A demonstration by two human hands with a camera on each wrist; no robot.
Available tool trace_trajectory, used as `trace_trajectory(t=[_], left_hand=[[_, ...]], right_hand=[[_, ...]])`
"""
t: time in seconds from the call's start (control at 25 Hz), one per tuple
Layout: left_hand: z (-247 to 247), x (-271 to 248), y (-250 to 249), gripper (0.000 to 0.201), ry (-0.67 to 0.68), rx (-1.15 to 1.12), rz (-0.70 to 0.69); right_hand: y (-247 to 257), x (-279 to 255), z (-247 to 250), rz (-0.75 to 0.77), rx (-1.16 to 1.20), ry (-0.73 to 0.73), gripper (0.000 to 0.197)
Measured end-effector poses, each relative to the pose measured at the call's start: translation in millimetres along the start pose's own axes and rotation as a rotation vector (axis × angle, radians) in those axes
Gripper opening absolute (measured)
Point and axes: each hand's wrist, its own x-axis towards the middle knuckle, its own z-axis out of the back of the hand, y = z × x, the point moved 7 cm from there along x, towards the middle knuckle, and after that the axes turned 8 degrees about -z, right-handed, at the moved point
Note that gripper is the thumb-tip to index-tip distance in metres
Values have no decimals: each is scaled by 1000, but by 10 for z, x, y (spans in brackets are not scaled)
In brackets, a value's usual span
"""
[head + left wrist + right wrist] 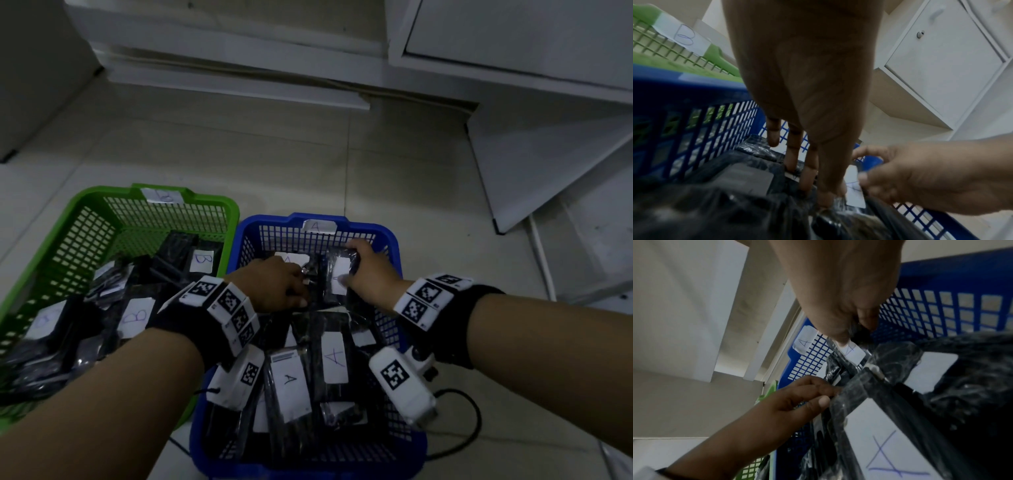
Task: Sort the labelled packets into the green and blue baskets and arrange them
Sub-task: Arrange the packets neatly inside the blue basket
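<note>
The packet marked A (340,274) lies at 12 o'clock in the blue basket (373,226), long axis 12-to-6, right hand (366,270) grasping its 3 o'clock edge, left hand (274,287) pinching its 9 o'clock edge

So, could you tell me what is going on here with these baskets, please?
A person is sorting black labelled packets into two baskets on the floor. Both hands are in the blue basket, tagged A. The right hand grips an A packet at its far end, while the left hand pinches a neighbouring packet by its edge. The green basket, tagged B, sits to the left and holds B packets.
</note>
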Motion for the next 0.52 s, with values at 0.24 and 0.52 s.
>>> trace_trajectory(t=[0.24,0.52], left_hand=[[-41,-68,19,37,7,-41,13],[-41,-107,46,39,20,23,56]], right_hand=[[-68,46,-162,-13,-176,-34,55],[6,-61,-151,97,-312,113,34]])
